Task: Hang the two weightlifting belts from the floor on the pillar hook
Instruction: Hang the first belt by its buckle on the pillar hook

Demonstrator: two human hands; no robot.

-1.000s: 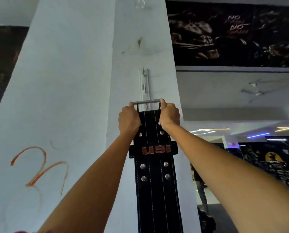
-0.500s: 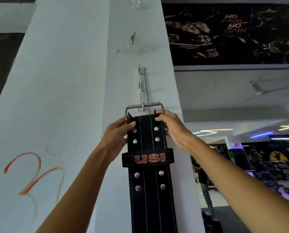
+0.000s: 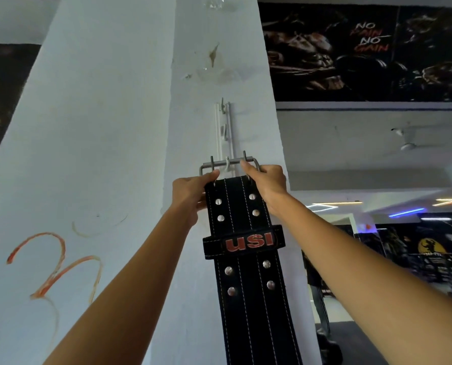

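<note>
A black weightlifting belt (image 3: pixel 248 283) with silver rivets and a red "USI" loop hangs flat against the white pillar (image 3: pixel 109 127). Its metal buckle (image 3: pixel 230 164) sits at the top, its bar across the lowest hook of a white hook rail (image 3: pixel 226 133) fixed to the pillar. My left hand (image 3: pixel 190 193) grips the belt's upper left edge just under the buckle. My right hand (image 3: pixel 265 180) holds the upper right corner, fingers on the buckle's right end. I cannot tell whether the hook bears the belt's weight. Only one belt is in view.
Two more hooks stand free higher on the rail. An orange scribble (image 3: pixel 53 264) marks the pillar's left face. A dark "NO PAIN NO GAIN" poster (image 3: pixel 364 48) fills the upper right. A person's legs (image 3: pixel 319 306) and gym gear show at the lower right.
Both hands came off the buckle and slid down onto the belt's top, then closed on its upper corners again. The buckle bar now lies across the lowest hook.
</note>
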